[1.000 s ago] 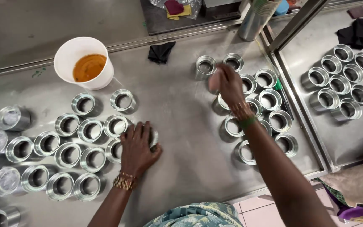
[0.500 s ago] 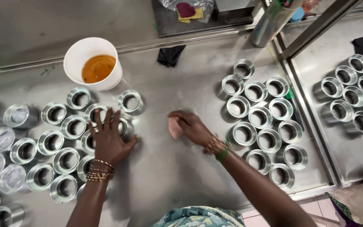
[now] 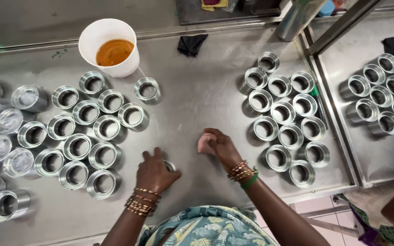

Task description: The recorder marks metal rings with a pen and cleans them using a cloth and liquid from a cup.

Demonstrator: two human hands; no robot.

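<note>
Across a steel table (image 3: 197, 105), short metal rings are laid out in two clusters: a left cluster (image 3: 80, 136) below a white bucket (image 3: 109, 45) of amber liquid, and a right cluster (image 3: 286, 114), with a black cloth (image 3: 191, 44) lying between them near the far edge. More rings (image 3: 381, 93) are set on a neighbouring table at the right. Near the front edge, a single ring (image 3: 169, 166) is covered and gripped by the left hand (image 3: 155, 172), only its rim being visible. Just beside it, a small pink pad (image 3: 204, 143) is pinched in the closed fingers of the right hand (image 3: 220, 146).
</note>
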